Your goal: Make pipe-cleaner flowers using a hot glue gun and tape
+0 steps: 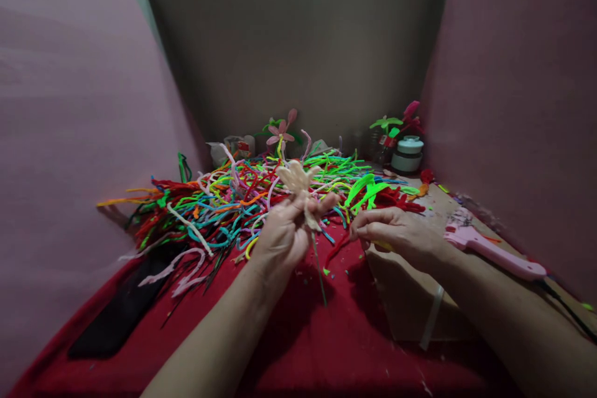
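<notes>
My left hand (pixel 284 233) is closed round a cream pipe-cleaner flower (pixel 298 181), holding it upright by its thin dark wire stem (pixel 319 273), which hangs down below the fist. My right hand (pixel 401 233) lies just to the right on a piece of brown cardboard (pixel 401 298). Its fingers are curled in a pinch over something small and yellowish that I cannot make out. A big heap of many-coloured pipe cleaners (pixel 242 199) lies right behind both hands on the red cloth (pixel 298 348).
A pink glue gun (pixel 494 255) with a dark cord lies at the right. At the back stand a white-lidded jar (pixel 408 154), finished pink flowers (pixel 282 130) and green-pink ones (pixel 396 121). A black flat object (pixel 121 311) lies at the left. Pink walls close both sides.
</notes>
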Tool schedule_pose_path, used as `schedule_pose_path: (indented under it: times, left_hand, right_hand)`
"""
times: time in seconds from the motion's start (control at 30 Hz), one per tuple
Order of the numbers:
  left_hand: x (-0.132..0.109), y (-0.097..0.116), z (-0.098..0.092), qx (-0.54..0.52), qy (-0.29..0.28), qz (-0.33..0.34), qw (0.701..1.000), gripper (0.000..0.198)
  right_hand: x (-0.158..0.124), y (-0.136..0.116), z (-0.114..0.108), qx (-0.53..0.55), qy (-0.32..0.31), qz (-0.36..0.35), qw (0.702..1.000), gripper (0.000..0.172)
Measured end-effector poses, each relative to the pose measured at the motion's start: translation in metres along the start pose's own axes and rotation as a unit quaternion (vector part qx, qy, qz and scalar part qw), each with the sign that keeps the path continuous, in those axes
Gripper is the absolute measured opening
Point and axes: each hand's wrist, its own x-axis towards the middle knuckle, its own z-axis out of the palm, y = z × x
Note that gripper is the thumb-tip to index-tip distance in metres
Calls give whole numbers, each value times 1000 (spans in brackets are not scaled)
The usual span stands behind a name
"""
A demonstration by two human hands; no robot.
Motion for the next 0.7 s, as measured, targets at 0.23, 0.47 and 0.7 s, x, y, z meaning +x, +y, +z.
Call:
schedule_pose_path:
  times: [0.23,0.47,0.7]
  left_hand:
    - [4,-4,-6,90,-65,3,994,22]
    - [-5,-13,-3,221,-93,-17,971,26]
    - [-10,-19,3,181,-114,-79,974,30]
  right_hand:
    - [2,5,2,125,39,22,991,13]
    - [1,3,4,138,45,9,989,12]
    - [-1,-5,13,177,37,-17,983,9]
